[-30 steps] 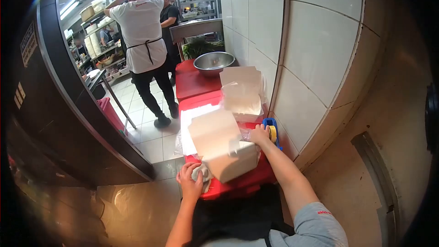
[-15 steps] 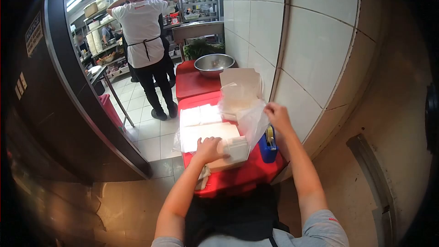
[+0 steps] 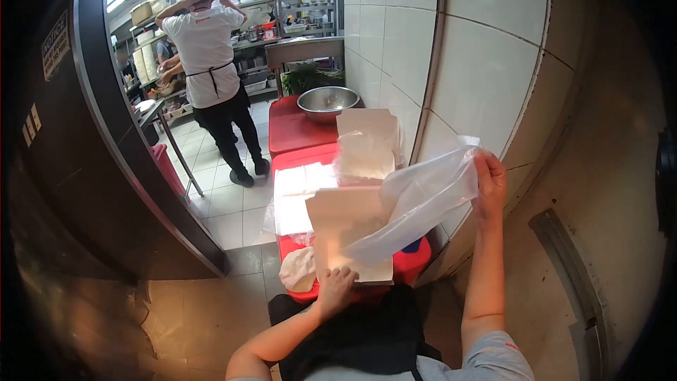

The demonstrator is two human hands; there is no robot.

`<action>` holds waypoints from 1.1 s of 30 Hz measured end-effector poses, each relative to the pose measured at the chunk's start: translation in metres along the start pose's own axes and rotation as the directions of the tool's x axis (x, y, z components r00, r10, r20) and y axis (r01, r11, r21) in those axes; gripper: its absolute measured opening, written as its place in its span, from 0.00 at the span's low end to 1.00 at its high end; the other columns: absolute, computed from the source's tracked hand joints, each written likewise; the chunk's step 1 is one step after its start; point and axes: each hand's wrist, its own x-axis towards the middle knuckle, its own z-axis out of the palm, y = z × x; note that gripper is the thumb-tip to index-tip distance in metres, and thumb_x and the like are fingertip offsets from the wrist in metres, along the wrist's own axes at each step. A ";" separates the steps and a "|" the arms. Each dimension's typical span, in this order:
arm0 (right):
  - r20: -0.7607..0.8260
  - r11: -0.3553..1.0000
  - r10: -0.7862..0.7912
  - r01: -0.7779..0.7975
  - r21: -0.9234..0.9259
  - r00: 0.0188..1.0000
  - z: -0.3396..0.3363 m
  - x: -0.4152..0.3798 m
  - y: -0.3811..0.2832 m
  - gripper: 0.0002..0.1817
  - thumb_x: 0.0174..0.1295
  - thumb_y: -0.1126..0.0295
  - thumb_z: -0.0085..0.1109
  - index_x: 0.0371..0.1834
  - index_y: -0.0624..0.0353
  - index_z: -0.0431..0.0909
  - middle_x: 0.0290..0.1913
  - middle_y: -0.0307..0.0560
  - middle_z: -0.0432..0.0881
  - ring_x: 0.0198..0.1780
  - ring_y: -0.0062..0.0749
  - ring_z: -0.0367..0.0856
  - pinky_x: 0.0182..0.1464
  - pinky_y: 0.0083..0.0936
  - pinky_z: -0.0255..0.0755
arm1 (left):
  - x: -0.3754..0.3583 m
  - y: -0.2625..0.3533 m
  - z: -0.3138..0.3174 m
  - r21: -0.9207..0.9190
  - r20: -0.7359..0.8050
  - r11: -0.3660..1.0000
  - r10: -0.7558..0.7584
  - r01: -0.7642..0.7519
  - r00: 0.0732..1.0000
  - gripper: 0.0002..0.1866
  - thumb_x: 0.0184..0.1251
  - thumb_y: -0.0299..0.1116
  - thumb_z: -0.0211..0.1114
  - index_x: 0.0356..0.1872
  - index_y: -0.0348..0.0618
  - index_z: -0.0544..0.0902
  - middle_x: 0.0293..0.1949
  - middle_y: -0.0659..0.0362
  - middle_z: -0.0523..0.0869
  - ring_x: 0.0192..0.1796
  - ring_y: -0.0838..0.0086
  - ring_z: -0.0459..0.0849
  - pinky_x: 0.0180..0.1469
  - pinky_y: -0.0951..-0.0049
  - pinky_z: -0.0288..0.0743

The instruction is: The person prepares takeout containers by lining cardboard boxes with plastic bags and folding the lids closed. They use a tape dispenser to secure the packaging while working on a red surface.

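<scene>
My right hand [image 3: 490,182] is raised at the right, closed on one end of a translucent plastic bag [image 3: 434,194]. The bag stretches down and left, its lower end lying over a stack of tan cardboard sheets [image 3: 344,220]. My left hand [image 3: 337,291] grips the near lower edge of that stack, fingers on its face. Beneath is a red surface [image 3: 283,244]. To the left of the stack lies a crumpled pale cloth-like bundle [image 3: 299,270], and behind it are white, brightly lit flat packs [image 3: 296,180].
More tan cardboard [image 3: 367,130] stands farther back, near a steel bowl [image 3: 328,101] on a second red surface. A blue tape dispenser [image 3: 412,247] is mostly hidden by the bag. A tiled wall [image 3: 486,77] borders the right. Another person [image 3: 204,56] stands in the kitchen beyond the doorway.
My right hand has moved right and nearer, pulling the bag out long. My left hand has come down toward me, and the cardboard stack has shifted nearer. The other person's arms have lowered slightly.
</scene>
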 end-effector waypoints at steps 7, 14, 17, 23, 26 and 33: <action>0.108 0.952 0.167 -0.189 0.242 0.980 -0.014 -0.042 0.007 0.08 0.60 0.74 0.62 0.42 0.58 0.82 0.44 0.39 0.82 0.42 0.18 0.78 0.43 0.17 0.71 | 0.048 -0.054 -0.006 -0.638 -0.035 0.761 -0.187 0.122 0.982 0.28 0.55 0.38 0.66 0.58 0.41 0.73 0.50 0.50 0.80 0.56 0.60 0.76 0.58 0.61 0.69; 0.303 0.994 -0.106 0.094 0.056 0.947 -0.032 -0.047 -0.005 0.04 0.56 0.76 0.65 0.34 0.56 0.82 0.37 0.34 0.76 0.34 0.15 0.70 0.35 0.13 0.62 | 0.027 -0.076 -0.083 -0.932 0.135 -0.341 -0.006 0.124 0.991 0.31 0.69 0.48 0.48 0.66 0.38 0.62 0.60 0.51 0.73 0.61 0.59 0.73 0.62 0.59 0.67; 0.180 0.996 0.068 -0.057 -0.068 0.981 -0.011 -0.055 -0.026 0.06 0.54 0.77 0.67 0.26 0.56 0.78 0.29 0.31 0.68 0.30 0.13 0.64 0.32 0.12 0.56 | 0.025 -0.064 -0.118 -0.769 0.004 -0.634 -0.131 -0.081 0.991 0.34 0.69 0.51 0.47 0.68 0.35 0.59 0.61 0.48 0.72 0.62 0.56 0.72 0.63 0.58 0.65; 0.091 0.976 0.025 -0.004 -0.220 0.996 0.024 -0.063 -0.020 0.17 0.48 0.76 0.71 0.18 0.55 0.66 0.21 0.27 0.59 0.25 0.12 0.56 0.28 0.13 0.51 | 0.019 -0.071 -0.126 -0.967 0.110 0.203 -0.223 0.156 0.969 0.25 0.64 0.42 0.63 0.55 0.33 0.75 0.51 0.54 0.80 0.51 0.73 0.78 0.55 0.69 0.73; 0.130 0.956 -0.018 0.055 -0.288 0.991 0.024 -0.064 -0.013 0.22 0.44 0.75 0.74 0.16 0.55 0.63 0.20 0.26 0.56 0.24 0.13 0.53 0.26 0.14 0.50 | 0.026 -0.057 -0.135 -0.971 0.185 0.065 -0.405 0.230 0.895 0.17 0.58 0.23 0.64 0.50 0.34 0.79 0.42 0.57 0.84 0.42 0.77 0.82 0.45 0.75 0.77; 0.170 0.884 0.075 0.013 -0.466 0.983 0.019 -0.071 -0.009 0.29 0.37 0.71 0.79 0.15 0.53 0.56 0.19 0.27 0.56 0.23 0.14 0.53 0.24 0.16 0.49 | 0.018 -0.094 -0.122 -0.962 -0.152 0.271 -0.631 0.033 0.761 0.10 0.63 0.29 0.64 0.41 0.32 0.83 0.34 0.60 0.85 0.34 0.78 0.82 0.39 0.80 0.74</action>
